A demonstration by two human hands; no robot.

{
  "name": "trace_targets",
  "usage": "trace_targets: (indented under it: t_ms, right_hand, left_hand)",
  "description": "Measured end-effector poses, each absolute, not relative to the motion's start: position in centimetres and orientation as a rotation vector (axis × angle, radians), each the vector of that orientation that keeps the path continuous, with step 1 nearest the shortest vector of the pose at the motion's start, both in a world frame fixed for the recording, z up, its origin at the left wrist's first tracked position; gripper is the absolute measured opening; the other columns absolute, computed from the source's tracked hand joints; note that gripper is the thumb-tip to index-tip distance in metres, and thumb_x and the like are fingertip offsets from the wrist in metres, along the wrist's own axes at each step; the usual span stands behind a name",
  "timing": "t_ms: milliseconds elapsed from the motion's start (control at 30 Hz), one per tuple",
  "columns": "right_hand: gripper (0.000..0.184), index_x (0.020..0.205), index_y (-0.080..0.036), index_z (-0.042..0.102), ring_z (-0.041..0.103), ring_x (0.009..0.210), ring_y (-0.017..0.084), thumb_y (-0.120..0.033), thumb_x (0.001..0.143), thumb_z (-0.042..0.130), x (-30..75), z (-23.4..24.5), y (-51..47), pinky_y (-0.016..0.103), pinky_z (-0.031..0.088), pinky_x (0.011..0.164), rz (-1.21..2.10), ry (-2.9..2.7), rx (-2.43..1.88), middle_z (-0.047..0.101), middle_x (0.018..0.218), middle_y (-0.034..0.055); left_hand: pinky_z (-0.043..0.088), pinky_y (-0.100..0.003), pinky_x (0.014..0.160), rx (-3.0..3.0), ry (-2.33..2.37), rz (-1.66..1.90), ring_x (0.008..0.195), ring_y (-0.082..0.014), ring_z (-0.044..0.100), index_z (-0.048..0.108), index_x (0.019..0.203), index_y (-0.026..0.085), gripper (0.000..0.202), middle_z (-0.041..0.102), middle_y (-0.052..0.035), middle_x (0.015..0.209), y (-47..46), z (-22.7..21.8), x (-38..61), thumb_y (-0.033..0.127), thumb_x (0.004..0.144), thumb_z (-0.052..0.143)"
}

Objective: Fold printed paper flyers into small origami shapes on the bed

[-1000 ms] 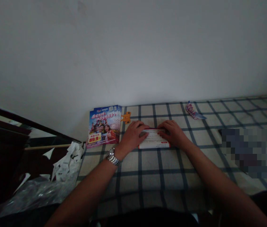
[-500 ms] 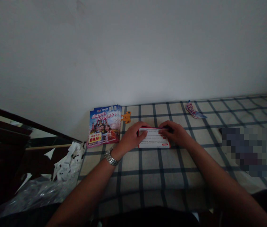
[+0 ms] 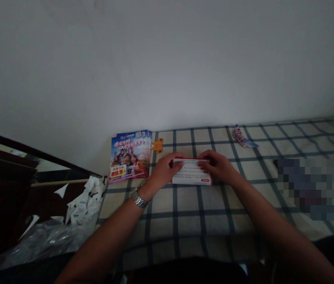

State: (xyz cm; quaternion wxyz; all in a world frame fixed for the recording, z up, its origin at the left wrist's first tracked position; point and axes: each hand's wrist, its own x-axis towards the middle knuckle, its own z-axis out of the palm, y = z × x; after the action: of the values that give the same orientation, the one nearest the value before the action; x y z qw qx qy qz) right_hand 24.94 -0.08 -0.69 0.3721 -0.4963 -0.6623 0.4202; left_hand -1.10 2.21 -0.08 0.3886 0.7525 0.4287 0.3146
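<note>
Between my two hands is a folded flyer [image 3: 191, 173], white with printed lines and red edging, lying low over the checked cloth. My left hand [image 3: 167, 169], with a metal watch [image 3: 139, 197] on its wrist, grips the flyer's left end, thumb on top. At the other end my right hand [image 3: 218, 166] pinches the top right part, thumb and fingers closed on it. The fingers under and behind the paper are partly hidden. Left of my hands lies a stack of colourful flyers [image 3: 131, 156], printed with a castle and the price 89.9.
An orange bear-shaped figure [image 3: 157, 145] lies beside the stack. Farther right is a crumpled or pleated piece of printed paper [image 3: 242, 138]. A blurred-out dark object [image 3: 305, 189] lies at the right. Torn white paper [image 3: 86, 201] and clear plastic [image 3: 49, 236] are at lower left; a wall rises behind.
Both hands keep hold of the folded flyer. Its near edge now looks slightly more rounded, and the hands have barely moved.
</note>
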Motion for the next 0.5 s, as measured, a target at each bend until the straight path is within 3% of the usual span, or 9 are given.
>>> trace_targets:
  t_ms: [267,500]
  right_hand:
    - [0.023,0.110,-0.025,0.070,0.072,0.088,0.021,-0.041,0.094,0.068,24.83,-0.69,-0.23,0.032,0.058,0.073,1.018,-1.733,-1.298,0.077,0.103,0.0049]
    - [0.023,0.108,-0.025,0.071,0.066,0.068,0.018,-0.042,0.094,0.067,24.75,-0.94,-0.22,0.030,0.052,0.058,1.000,-1.723,-1.361,0.077,0.096,0.0036]
  left_hand:
    - [0.052,-0.030,0.081,1.900,1.099,0.804,0.092,-0.0198,0.070,0.074,0.118,0.024,0.025,0.077,-0.0022,0.109,1.97,-0.45,-0.64,0.031,0.096,0.064]
    - [0.055,-0.033,0.091,1.856,1.052,0.858,0.100,-0.0206,0.070,0.070,0.119,0.022,0.025,0.075,-0.0041,0.114,1.96,-0.60,-0.46,0.030,0.095,0.066]
